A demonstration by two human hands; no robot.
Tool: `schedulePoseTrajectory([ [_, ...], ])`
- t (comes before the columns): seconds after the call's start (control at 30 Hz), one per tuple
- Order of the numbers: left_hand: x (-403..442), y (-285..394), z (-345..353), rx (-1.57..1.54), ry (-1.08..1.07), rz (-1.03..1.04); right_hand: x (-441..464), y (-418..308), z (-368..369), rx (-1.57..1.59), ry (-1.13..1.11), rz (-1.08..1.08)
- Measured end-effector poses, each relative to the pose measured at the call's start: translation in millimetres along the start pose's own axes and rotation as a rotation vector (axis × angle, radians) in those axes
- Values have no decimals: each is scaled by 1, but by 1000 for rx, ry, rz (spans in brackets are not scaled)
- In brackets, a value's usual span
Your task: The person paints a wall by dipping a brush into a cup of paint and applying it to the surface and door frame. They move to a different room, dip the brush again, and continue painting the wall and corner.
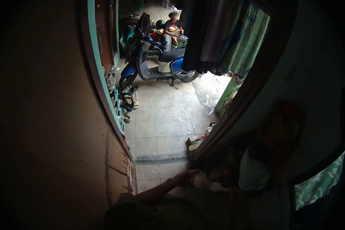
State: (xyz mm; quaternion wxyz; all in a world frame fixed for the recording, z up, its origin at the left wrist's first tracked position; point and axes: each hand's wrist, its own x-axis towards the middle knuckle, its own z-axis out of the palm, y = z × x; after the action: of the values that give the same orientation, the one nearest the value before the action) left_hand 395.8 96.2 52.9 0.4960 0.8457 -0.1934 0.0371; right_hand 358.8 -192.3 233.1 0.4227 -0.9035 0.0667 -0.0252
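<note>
In the lower middle, my left hand (188,175) reaches in from the left with its fingers closed round a pale, rounded object (199,179) that is too dim to name. A whitish strip (215,186) extends to the right of it, towards my right hand (234,194). Deep shadow covers my right hand, so its fingers cannot be made out. Just beyond it, a white bag-like item (253,170) hangs against the dark right side.
A doorway with a green frame (96,69) opens onto a tiled floor (168,128). Shoes (128,101) line the left. Behind them stands a blue scooter (163,65), with a seated person (173,28) beyond. Dark curtains (209,34) hang at the upper right.
</note>
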Motion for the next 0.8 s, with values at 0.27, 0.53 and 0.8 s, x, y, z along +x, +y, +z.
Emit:
schedulePoseTrajectory([
  [0.27,9,42,-21,-81,-88,-36,18,35,16,53,17,-211],
  [0.53,10,12,-9,-74,5,9,20,32,21,-67,-7,-75],
  [0.8,16,15,-16,-65,53,-15,10,-10,-1,-28,67,-112],
])
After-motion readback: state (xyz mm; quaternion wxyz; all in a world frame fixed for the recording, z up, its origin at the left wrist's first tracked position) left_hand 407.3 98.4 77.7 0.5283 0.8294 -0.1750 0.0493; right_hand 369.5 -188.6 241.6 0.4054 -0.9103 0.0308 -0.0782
